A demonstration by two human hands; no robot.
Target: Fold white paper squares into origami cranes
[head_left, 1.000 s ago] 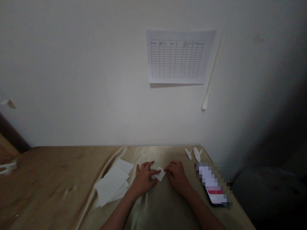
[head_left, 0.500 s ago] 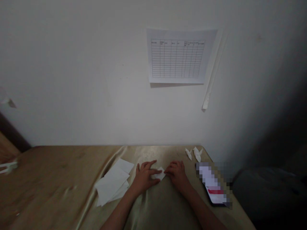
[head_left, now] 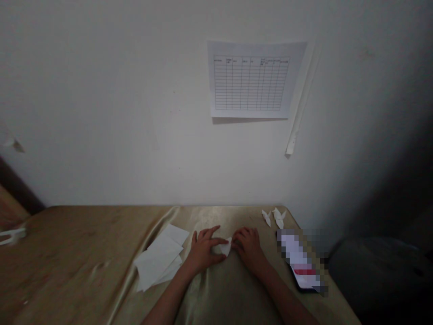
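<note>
A small piece of folded white paper (head_left: pixel 226 248) lies on the cloth-covered table between my hands. My left hand (head_left: pixel 203 251) holds its left side down with the index finger and thumb; the other fingers are spread. At the right edge of the paper, the bent fingertips of my right hand (head_left: pixel 248 246) grip it and partly cover it. To the left of my left hand is a loose stack of white paper sheets (head_left: pixel 160 257). Two small folded paper shapes, one narrow (head_left: pixel 266 218) and one wider (head_left: pixel 279 218), rest beyond my right hand.
A phone (head_left: pixel 301 264) with a blurred screen lies by the table's right edge. The table (head_left: pixel 67 262) has a shiny gold-brown cloth with creases and meets a white wall. A printed sheet with a grid (head_left: pixel 250 81) hangs there. A white object (head_left: pixel 11 235) is at far left.
My right fingers have shifted slightly left over the paper. Its right side now looks folded over or raised, and less of it shows. My left hand has stayed in place.
</note>
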